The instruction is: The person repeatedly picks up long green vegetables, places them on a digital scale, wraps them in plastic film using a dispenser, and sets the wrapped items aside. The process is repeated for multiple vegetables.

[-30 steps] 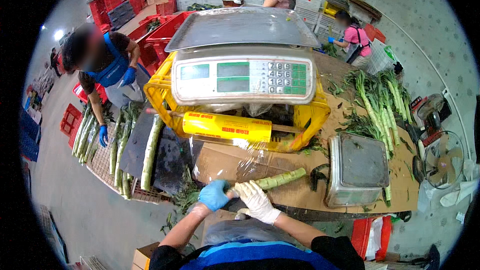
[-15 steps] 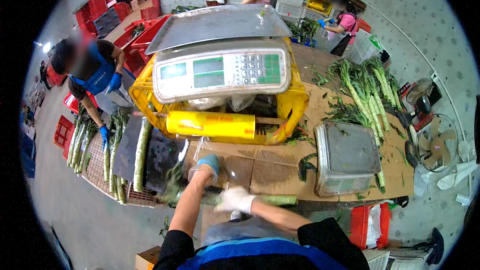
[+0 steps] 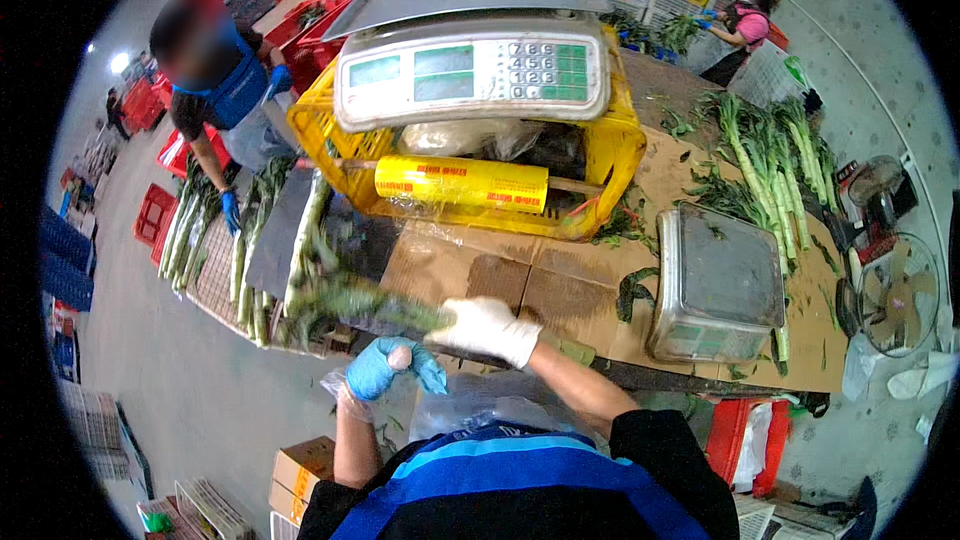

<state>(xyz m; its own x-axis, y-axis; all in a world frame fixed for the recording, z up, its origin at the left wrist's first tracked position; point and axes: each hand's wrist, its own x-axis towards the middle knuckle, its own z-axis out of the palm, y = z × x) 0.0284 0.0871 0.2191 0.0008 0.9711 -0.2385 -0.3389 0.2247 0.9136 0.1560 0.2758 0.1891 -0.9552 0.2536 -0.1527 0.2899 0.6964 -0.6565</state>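
Gloved hands at lower centre, with a leafy green stalk (image 3: pixel 375 305) reaching leftward from the white-gloved right hand.
The right hand (image 3: pixel 490 330) grasps the stalk over the near edge of the table (image 3: pixel 665 85); its blurred leafy end points to the left of the frame, just above the blue-gloved left hand (image 3: pixel 388 368). That left hand is curled; whether it holds anything, I cannot tell. A yellow roll (image 3: pixel 460 183) lies above both, near centre.
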